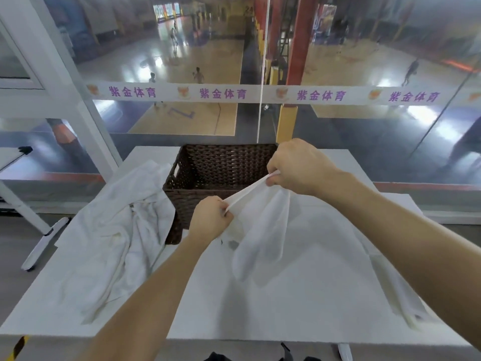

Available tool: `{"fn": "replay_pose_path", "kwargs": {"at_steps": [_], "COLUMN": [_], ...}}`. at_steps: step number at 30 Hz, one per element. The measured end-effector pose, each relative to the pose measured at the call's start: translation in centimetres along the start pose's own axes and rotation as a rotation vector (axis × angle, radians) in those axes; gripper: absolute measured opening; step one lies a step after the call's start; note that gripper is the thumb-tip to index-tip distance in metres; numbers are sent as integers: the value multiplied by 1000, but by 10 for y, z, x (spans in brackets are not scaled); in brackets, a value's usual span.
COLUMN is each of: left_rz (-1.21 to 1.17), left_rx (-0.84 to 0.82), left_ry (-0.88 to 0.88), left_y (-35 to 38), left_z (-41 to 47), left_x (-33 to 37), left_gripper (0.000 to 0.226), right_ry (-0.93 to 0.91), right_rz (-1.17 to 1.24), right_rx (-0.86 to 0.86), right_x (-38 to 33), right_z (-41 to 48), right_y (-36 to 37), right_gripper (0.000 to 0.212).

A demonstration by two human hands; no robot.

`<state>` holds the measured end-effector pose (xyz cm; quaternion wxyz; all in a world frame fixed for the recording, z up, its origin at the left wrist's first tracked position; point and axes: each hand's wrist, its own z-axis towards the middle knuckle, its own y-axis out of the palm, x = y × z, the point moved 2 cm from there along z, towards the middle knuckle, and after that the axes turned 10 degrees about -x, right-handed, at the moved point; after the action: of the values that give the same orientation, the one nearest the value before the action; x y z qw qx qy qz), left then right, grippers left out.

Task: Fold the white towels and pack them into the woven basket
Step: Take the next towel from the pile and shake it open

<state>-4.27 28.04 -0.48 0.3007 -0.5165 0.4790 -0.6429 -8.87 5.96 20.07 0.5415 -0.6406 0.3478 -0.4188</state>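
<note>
A small white towel [263, 235] hangs in the air over the table, stretched along its top edge between both hands. My left hand [209, 217] pinches one end of that edge in front of the basket. My right hand [299, 168] pinches the other end, higher and over the basket's right front corner. The dark brown woven basket [197, 175] stands at the table's far middle and looks empty inside. A heap of crumpled white towels [117, 230] lies left of the basket, touching its left side.
The white table [299, 295] ends near me at its front edge. Another white towel [398, 290] lies flat along the table's right side. A glass wall rises just behind the table. A white stand's leg [44, 243] sits on the floor at left.
</note>
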Motion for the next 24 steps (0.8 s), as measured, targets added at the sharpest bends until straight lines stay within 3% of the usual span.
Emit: {"fn": "replay_pose_path", "kwargs": {"at_steps": [6,15,20,24], "left_rz": [89,72,458,554], "left_rx": [-95,-52,-233,-325], "left_ry": [-45,75,122,151], "left_y": [12,-47,-61,-50], "left_z": [20,39,52,52], "left_x": [-52,-61,-51,-48], "left_gripper": [36,20,44,57], "right_ry": [60,240,314,349], "right_rz": [-51,17,83,229], "right_rx": [23,-55,-44,11], "right_x": [46,99,115,119], "right_z": [-19,-39,-44,-44], "right_y": [20,87,109,111], "right_gripper": [28,27,26,22]}}
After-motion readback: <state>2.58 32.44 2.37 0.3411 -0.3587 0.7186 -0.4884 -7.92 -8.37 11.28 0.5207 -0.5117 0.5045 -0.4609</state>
